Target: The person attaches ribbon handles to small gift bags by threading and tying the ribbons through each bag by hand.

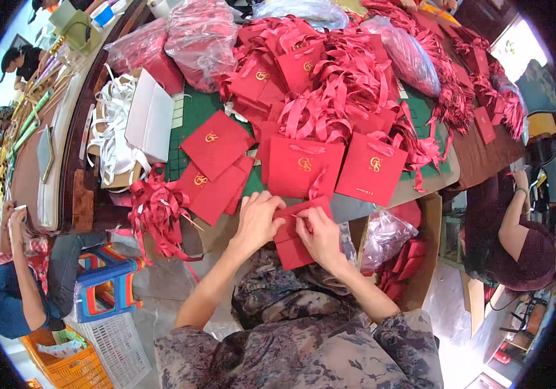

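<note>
Close in front of me, a small red paper bag [289, 249] is tilted between my two hands at the table's near edge. My left hand [258, 219] grips its upper left part, thumb on the red paper. With fingers bent together, my right hand [320, 236] pinches the bag near its upper edge; the exact grip is partly hidden. A loop of red ribbon [317, 184] rises just beyond the bag. Flat red bags with gold emblems, one [304, 167] straight ahead and another [370, 170] to its right, lie just past my hands.
A heap of red ribbon-handled bags [330, 97] covers the green mat. At left are a box of white ribbons [119, 129] and a red ribbon bundle [157, 211]. A carton [430, 259] stands below right. People work on both sides, near stacked stools [106, 282].
</note>
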`<act>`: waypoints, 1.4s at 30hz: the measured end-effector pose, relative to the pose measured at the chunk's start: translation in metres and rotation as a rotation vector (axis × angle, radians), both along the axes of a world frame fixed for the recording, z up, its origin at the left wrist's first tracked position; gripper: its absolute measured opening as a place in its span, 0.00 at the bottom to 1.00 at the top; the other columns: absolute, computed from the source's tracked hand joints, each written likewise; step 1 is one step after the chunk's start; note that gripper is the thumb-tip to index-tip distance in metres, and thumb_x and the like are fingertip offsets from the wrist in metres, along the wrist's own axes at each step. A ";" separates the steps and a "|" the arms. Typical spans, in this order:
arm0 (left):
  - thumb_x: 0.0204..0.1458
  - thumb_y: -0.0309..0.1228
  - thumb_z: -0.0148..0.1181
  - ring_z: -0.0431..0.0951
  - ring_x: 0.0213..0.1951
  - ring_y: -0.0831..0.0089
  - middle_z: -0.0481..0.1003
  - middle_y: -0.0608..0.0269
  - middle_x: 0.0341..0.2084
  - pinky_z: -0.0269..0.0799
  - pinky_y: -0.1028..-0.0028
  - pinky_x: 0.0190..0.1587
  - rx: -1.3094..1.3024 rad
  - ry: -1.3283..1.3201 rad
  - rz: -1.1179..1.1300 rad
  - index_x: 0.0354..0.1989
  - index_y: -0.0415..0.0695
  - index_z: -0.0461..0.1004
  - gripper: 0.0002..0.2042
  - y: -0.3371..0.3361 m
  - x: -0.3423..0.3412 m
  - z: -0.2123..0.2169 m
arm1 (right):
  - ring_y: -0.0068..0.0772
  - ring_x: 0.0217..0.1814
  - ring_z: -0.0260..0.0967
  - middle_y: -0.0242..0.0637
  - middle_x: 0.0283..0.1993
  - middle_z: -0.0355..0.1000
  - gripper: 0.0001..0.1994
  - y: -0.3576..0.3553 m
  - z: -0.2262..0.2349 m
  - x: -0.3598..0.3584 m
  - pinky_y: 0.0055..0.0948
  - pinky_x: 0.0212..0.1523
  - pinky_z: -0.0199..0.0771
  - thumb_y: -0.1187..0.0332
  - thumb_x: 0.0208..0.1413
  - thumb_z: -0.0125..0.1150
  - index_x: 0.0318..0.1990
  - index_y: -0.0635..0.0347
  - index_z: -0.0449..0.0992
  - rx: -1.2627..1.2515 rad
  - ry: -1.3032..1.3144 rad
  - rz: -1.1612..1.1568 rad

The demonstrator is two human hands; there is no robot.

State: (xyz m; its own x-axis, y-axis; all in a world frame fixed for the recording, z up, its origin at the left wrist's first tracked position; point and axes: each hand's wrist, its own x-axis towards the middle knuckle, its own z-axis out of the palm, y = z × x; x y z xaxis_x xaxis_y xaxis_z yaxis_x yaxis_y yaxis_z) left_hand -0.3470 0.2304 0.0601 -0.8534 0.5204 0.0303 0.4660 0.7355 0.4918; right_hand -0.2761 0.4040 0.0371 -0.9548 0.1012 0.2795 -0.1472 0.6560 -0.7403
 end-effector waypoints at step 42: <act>0.45 0.24 0.65 0.73 0.36 0.61 0.77 0.65 0.28 0.68 0.63 0.40 0.252 0.259 0.018 0.32 0.46 0.79 0.06 0.029 0.034 0.028 | 0.45 0.39 0.72 0.40 0.36 0.73 0.06 0.041 0.061 -0.016 0.39 0.42 0.71 0.69 0.52 0.66 0.37 0.59 0.80 0.262 -0.019 0.220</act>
